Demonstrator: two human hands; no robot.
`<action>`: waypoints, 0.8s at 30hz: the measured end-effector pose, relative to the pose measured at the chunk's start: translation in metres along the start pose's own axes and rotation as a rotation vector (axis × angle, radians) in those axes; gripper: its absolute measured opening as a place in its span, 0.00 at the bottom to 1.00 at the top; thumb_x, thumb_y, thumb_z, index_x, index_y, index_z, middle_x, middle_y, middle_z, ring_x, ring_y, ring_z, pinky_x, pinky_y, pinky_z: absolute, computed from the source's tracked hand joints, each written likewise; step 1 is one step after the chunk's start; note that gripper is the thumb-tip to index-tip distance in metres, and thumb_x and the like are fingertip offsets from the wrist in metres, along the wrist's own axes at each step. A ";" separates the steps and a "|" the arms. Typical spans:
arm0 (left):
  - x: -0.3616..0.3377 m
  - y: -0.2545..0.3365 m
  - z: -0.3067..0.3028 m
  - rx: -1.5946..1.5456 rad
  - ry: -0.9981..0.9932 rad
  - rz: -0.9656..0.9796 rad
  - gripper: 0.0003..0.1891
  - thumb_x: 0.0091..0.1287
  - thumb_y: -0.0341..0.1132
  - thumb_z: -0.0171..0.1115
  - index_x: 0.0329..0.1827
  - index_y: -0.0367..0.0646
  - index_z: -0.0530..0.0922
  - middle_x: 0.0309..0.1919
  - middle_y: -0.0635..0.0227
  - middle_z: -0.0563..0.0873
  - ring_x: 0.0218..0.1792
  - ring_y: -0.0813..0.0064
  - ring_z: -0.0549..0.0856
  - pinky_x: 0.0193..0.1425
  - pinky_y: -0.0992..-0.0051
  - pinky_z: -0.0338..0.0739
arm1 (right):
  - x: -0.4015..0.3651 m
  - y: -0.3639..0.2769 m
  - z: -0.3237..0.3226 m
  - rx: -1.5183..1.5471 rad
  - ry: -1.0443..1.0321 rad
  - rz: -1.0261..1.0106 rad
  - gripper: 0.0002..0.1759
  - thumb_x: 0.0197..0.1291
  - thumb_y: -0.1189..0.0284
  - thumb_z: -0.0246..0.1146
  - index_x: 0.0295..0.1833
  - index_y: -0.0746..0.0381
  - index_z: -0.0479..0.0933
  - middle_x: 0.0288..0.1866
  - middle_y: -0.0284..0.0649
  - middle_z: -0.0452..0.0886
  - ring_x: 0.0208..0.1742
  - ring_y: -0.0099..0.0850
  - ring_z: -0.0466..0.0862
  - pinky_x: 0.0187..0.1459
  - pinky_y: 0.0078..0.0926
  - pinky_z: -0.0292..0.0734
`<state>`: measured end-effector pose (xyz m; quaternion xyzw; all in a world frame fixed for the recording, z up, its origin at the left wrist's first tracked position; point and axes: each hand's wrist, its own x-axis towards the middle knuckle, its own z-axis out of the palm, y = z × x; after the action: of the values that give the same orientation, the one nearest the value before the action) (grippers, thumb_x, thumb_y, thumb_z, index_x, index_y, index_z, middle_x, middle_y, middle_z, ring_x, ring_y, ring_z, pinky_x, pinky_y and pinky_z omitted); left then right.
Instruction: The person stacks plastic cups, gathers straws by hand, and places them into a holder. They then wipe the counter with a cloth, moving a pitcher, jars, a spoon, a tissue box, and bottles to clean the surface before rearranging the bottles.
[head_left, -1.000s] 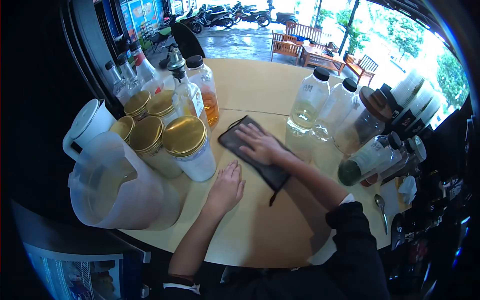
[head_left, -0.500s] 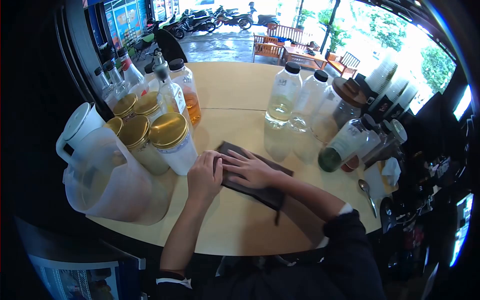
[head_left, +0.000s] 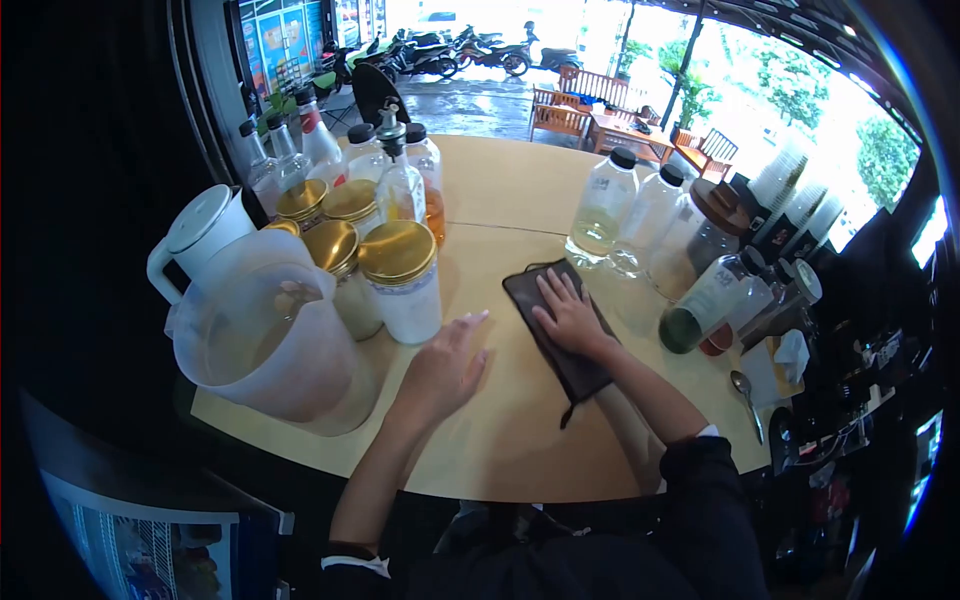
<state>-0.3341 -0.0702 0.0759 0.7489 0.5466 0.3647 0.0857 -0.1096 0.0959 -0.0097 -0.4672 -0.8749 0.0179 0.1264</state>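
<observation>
On the tan table (head_left: pixel 520 190) by the street (head_left: pixel 470 95), right hand (head_left: pixel 572 318) presses dark cloth (head_left: pixel 580 372), fingers (head_left: pixel 552 290) flat; left hand (head_left: pixel 445 365) rests open, empty.

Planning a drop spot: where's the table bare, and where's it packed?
Bare: far table between the orange bottle and the clear bottles; near edge between the pitcher and the spoon. Crowded: left rim around the jars, right rim past the clear bottles. The cloth under the right hand fills the middle; the left hand lies beside it.

the right hand (head_left: pixel 570 318) hides the middle of the dark cloth (head_left: pixel 582 375); bottle labels (head_left: pixel 605 192) are unreadably small.
</observation>
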 end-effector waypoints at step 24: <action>-0.108 0.008 0.002 -0.038 0.342 -0.257 0.21 0.64 0.32 0.55 0.60 0.36 0.69 0.55 0.51 0.76 0.59 0.54 0.74 0.63 0.64 0.66 | -0.068 0.007 -0.012 -0.029 0.080 0.343 0.35 0.66 0.51 0.44 0.72 0.61 0.55 0.76 0.50 0.49 0.76 0.51 0.46 0.72 0.55 0.39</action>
<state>-0.3412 -0.1678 0.0300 0.5983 0.6374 0.4828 0.0516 -0.0646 0.0434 -0.0128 -0.6118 -0.7767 0.0081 0.1496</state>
